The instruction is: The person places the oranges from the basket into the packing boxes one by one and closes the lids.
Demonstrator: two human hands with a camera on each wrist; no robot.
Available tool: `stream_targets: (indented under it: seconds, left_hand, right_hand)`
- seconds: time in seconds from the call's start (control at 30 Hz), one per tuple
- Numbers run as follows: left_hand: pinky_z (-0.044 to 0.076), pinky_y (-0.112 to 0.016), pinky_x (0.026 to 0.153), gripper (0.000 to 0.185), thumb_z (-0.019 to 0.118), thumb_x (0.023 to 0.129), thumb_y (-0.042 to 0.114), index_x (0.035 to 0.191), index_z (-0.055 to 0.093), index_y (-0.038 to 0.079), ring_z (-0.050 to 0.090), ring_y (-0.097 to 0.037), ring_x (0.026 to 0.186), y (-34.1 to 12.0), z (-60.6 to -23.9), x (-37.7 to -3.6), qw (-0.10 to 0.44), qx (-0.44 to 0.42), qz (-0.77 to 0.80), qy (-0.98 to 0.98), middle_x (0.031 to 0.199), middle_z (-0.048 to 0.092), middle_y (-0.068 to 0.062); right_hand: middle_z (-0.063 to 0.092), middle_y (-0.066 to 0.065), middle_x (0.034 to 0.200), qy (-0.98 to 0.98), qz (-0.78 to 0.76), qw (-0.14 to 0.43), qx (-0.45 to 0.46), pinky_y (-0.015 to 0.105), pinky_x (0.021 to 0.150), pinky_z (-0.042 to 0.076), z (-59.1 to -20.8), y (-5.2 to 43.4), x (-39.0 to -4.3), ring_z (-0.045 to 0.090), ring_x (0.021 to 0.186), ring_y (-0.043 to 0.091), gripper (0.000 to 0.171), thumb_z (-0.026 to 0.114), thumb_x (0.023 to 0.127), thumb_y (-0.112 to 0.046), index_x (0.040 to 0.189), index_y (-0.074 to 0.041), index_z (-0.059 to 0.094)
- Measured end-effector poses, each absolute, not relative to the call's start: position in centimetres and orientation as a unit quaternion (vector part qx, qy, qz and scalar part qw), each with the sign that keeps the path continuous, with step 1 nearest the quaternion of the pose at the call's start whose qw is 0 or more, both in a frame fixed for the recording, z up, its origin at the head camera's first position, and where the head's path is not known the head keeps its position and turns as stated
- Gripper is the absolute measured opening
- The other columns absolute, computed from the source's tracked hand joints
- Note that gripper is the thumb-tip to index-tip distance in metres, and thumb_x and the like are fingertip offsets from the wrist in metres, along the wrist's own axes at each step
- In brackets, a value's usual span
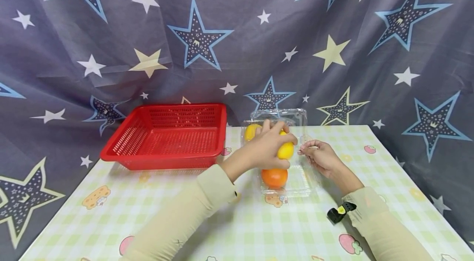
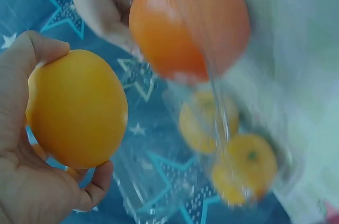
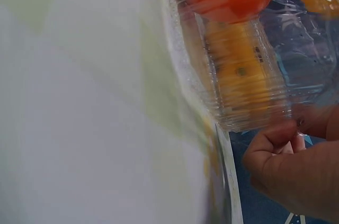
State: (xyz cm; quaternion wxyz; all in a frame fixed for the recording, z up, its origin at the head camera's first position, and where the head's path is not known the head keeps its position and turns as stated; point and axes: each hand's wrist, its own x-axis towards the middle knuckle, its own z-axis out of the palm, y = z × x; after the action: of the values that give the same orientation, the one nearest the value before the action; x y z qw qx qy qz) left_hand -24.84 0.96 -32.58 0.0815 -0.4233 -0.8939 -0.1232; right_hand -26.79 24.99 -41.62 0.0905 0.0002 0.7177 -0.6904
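Observation:
My left hand (image 1: 277,149) grips a yellow citrus fruit (image 1: 286,152) just above an open clear plastic clamshell box (image 1: 298,188) at the table's middle. In the left wrist view the same yellow fruit (image 2: 77,107) sits between thumb and curled fingers. An orange (image 1: 274,177) lies at the box's near end, and another yellow fruit (image 1: 252,131) lies at the far end. My right hand (image 1: 308,150) pinches the box's right rim; the right wrist view shows its fingertips (image 3: 275,139) on the plastic edge. Blurred yellow fruits (image 2: 246,167) show through the plastic.
An empty red mesh basket (image 1: 170,135) stands at the back left of the table, left of the box. The checked tablecloth (image 1: 111,211) covers the table. A star-patterned curtain (image 1: 200,38) hangs behind. A small black clip (image 1: 338,213) is on my right sleeve.

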Motion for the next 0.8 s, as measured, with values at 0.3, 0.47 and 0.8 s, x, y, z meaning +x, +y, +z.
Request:
stream_targets:
  seconds: [0.3, 0.47, 0.8]
  left_hand:
    - [0.032, -0.032, 0.081, 0.056, 0.078, 0.079, 0.039, 0.133, 0.064, 0.033, 0.033, -0.023, 0.112, 3.8, -34.7, -24.4, 0.057, -0.453, -0.116, -0.882, 0.134, 0.043, 0.005]
    - [0.034, -0.033, 0.083, 0.052, 0.079, 0.08, 0.035, 0.131, 0.066, 0.034, 0.034, -0.022, 0.11, 4.6, -35.7, -24.1, 0.036, -0.469, -0.119, -0.875, 0.134, 0.044, 0.005]
    - [0.034, -0.045, 0.102, 0.054, 0.08, 0.083, 0.031, 0.132, 0.057, 0.032, 0.036, -0.02, 0.111, 5.2, -37.0, -24.2, -0.001, -0.482, -0.118, -0.868, 0.146, 0.042, 0.004]
  right_hand:
    - [0.052, 0.002, 0.083, 0.719, -0.69, 0.08, -0.003, 0.02, 0.055, 0.041, -41.6, 25.0, -26.7, 0.045, 0.061, 0.008, 0.013, 0.048, 0.101, 0.003, 0.113, 0.001, 0.046]
    - [0.054, 0.005, 0.09, 0.717, -0.693, 0.077, -0.005, 0.02, 0.057, 0.044, -41.6, 24.9, -26.6, 0.048, 0.064, 0.008, 0.016, 0.049, 0.098, 0.005, 0.113, 0.003, 0.045]
    - [0.061, 0.004, 0.091, 0.693, -0.716, 0.087, -0.007, 0.019, 0.056, 0.046, -41.5, 25.0, -26.5, 0.054, 0.065, 0.007, 0.011, 0.052, 0.102, -0.001, 0.111, 0.001, 0.047]
